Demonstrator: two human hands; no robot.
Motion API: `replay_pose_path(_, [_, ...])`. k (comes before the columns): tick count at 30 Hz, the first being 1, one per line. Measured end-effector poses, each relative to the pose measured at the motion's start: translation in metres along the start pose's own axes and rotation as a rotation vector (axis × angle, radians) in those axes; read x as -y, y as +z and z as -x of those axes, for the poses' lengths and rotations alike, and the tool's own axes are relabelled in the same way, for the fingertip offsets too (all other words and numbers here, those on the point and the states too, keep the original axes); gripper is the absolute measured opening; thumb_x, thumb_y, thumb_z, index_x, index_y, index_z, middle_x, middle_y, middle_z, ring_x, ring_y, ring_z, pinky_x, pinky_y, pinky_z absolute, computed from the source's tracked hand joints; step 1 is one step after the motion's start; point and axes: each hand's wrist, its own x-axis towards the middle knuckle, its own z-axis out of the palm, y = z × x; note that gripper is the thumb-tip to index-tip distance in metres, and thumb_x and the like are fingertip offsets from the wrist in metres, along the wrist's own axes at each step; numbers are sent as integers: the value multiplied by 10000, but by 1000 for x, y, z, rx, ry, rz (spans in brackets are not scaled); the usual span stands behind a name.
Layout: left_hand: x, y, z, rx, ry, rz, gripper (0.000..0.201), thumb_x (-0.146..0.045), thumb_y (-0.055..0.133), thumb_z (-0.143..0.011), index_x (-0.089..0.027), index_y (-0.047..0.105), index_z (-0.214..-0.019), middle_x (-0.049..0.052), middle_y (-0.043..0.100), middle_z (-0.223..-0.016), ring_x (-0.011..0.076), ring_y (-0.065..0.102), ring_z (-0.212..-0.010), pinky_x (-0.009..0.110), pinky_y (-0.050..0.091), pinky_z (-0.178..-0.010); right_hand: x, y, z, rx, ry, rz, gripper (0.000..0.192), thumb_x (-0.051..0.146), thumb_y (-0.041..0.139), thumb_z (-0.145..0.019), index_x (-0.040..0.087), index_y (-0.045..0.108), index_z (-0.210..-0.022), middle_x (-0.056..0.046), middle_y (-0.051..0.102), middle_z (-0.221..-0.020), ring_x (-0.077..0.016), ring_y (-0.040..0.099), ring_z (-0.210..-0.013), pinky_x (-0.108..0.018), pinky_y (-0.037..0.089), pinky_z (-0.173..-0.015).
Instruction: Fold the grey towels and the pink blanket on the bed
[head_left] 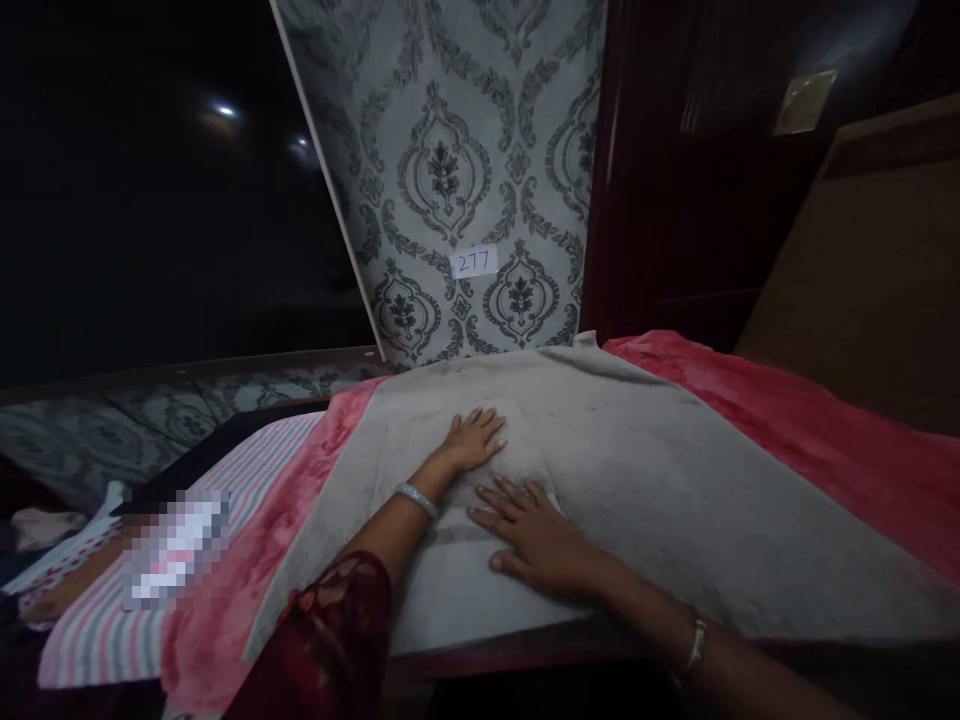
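We see the left hand lying flat, fingers spread, on the grey towel, which stretches out beneath and beyond its fingertips. Just beside it, the right hand presses flat too, fingers apart, gripping nothing. The towel covers a pink blanket; its near edge fades into shadow.

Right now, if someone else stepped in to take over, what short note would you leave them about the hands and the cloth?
Left hand: open, palm flat on the grey towel, further from the body.
Right hand: open, flat on the same towel, nearer its front edge.
The towel lies spread over a pink blanket on the bed; a striped cloth lies to the left.
Done: towel laid out, mostly flat.
Left: a raised fold still shows between the hands; no folding is visible yet.
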Motion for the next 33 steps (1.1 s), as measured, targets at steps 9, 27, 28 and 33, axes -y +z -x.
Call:
replay_pose_path(9, [-2, 25, -7, -211, -53, 31, 496, -449, 417, -974, -312, 471, -1449, 20, 397, -1574, 236, 289, -1479, 535, 198, -1207, 2, 16, 20, 3, 7, -26, 623, 494, 431, -990, 230, 340, -1547, -59, 202, -1618, -279, 114, -1507, -526, 108, -1221])
replay_pose_path(27, [29, 23, 10, -295, -490, 13, 488, -249, 302, -981, -219, 504, -1425, 112, 475, -1513, 270, 381, -1425, 560, 302, -1146, -97, -14, -117, -76, 337, 197, 662, 524, 278, -1007, 200, 221, -1582, -60, 144, -1637, -233, 103, -1511, -510, 122, -1207])
replay_pose_path(28, [29, 24, 10, -295, -488, 15, 490, -253, 300, -982, -218, 502, -1427, 114, 475, -1513, 271, 379, -1425, 561, 301, -1146, -107, -18, -117, -72, 394, 195, 651, 520, 258, -1012, 210, 215, -1583, -53, 135, -1639, -234, 108, -1510, -513, 139, -1201])
replay_pose_path(33, [29, 26, 11, -333, -483, 50, 474, -244, 340, -966, -226, 533, -1399, 117, 496, -1494, 276, 396, -1413, 567, 312, -1139, -131, -30, -116, -67, 507, 200, 618, 500, 236, -1020, 248, 215, -1584, -34, 117, -1645, -259, 129, -1505, -509, 179, -1187])
